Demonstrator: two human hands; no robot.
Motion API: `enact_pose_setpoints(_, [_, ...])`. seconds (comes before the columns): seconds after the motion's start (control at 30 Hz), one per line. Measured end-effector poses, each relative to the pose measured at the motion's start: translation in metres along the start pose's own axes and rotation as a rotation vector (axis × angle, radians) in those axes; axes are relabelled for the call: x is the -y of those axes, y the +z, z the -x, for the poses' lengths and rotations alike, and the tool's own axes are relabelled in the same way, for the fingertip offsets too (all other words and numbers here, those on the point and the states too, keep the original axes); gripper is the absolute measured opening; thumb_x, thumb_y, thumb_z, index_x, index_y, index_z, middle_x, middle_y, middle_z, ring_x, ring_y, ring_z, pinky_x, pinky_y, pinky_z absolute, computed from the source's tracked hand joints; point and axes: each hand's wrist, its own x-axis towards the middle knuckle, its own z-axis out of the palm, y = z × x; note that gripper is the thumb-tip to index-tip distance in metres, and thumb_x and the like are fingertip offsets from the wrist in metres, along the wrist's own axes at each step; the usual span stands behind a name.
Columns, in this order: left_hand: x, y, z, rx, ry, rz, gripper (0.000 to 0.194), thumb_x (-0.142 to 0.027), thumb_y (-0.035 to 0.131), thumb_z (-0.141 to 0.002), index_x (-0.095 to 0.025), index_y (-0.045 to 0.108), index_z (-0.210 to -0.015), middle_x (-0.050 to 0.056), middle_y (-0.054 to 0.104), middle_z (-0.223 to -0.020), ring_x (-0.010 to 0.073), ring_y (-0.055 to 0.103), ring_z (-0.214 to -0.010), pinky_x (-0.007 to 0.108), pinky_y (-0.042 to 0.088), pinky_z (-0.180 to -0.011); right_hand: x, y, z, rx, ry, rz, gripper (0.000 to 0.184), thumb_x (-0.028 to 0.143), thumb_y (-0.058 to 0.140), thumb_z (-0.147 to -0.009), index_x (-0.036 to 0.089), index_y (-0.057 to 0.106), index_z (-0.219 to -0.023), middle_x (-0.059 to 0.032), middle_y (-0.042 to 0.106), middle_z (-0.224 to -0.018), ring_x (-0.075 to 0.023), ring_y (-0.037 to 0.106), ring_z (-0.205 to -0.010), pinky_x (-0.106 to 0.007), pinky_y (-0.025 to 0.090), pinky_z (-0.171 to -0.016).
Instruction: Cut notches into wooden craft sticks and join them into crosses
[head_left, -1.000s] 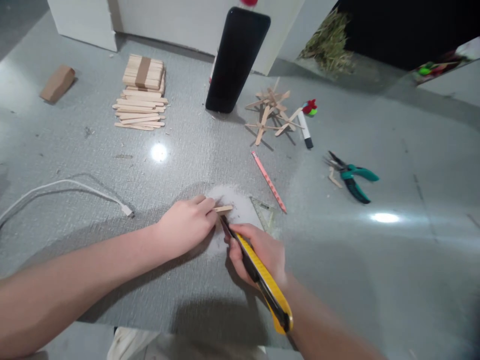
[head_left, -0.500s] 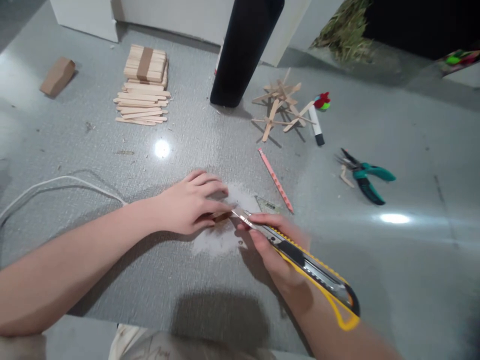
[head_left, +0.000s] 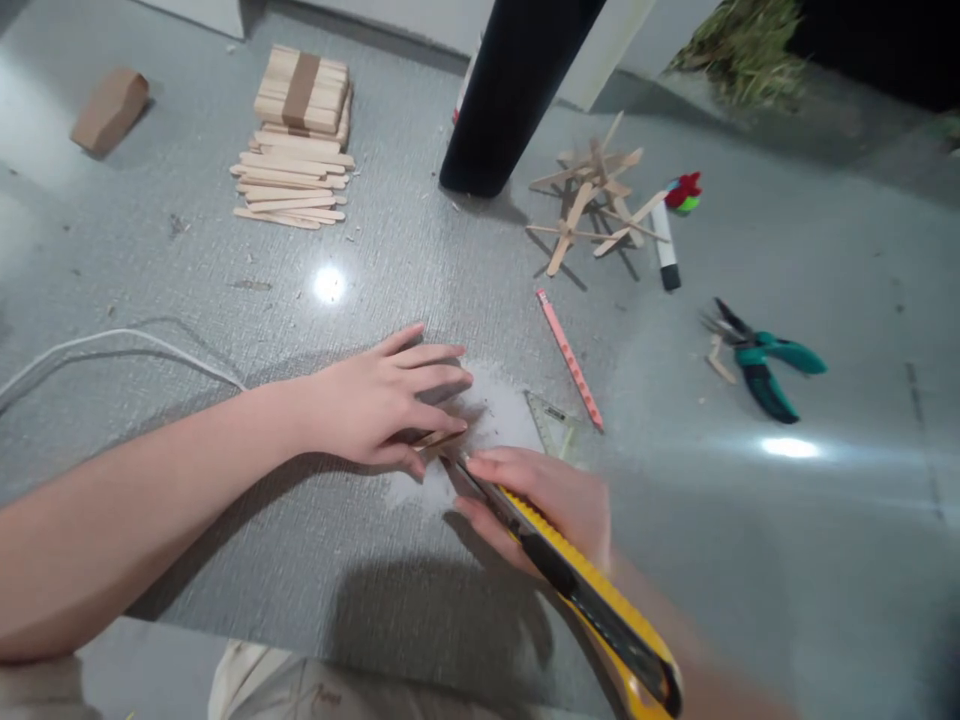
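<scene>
My left hand [head_left: 375, 405] lies palm down with its fingers spread. Between its thumb and index finger it pins a small wooden craft stick [head_left: 439, 438], mostly hidden under the fingers. In my right hand [head_left: 547, 500] is a yellow and black utility knife [head_left: 577, 580], its handle slanting down to the lower right. The blade tip meets the stick, or comes very close to it, beside my left index finger. Under both hands lies a pale whitish patch [head_left: 502, 395] on the grey surface. A clear set square [head_left: 553, 420] rests just beyond my right hand.
Craft sticks [head_left: 292, 185] lie below banded bundles [head_left: 301, 90]. A black upright object [head_left: 517, 100] stands near crossed-stick pieces [head_left: 589, 200]. To the right are a white marker [head_left: 664, 245], a pink pencil [head_left: 570, 360] and teal pliers [head_left: 765, 365]. A white cable [head_left: 127, 335] runs left.
The knife has turned, its blade tip now lower and further left by the stick. My left fingers have spread wider. The whole view has shifted slightly.
</scene>
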Motion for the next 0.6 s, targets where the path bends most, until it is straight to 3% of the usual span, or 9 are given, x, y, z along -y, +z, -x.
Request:
enact_pose_setpoints(0.33, [-0.0027,-0.0002,-0.0018,0.033,-0.032,-0.033,0.054,-0.055,0.07,-0.091,-0.033,0.064,-0.14,0.011,0.049,-0.159,0.0388,0.03,-0.156,0.069,0.015,-0.126,0.002,0.0063,-0.0046,0.044,0.04,0.032,0.029,0.012,0.062,-0.087,0.027,0.065,-0.111,-0.0042,0.082,-0.097,-0.0218,0.081,-0.085,-0.033,0.068,-0.08])
enact_pose_setpoints(0.6, [-0.0029,0.0003,-0.0043,0.036,-0.022,-0.037,0.055,-0.054,0.071,-0.091,-0.032,0.064,-0.141,0.012,0.048,-0.161,0.0392,0.032,-0.155,0.069,0.016,-0.126,0.0007,0.0096,-0.0016,0.061,0.047,0.053,0.036,0.01,0.062,-0.086,0.031,0.067,-0.115,-0.0021,0.082,-0.098,-0.0238,0.081,-0.087,-0.036,0.069,-0.081])
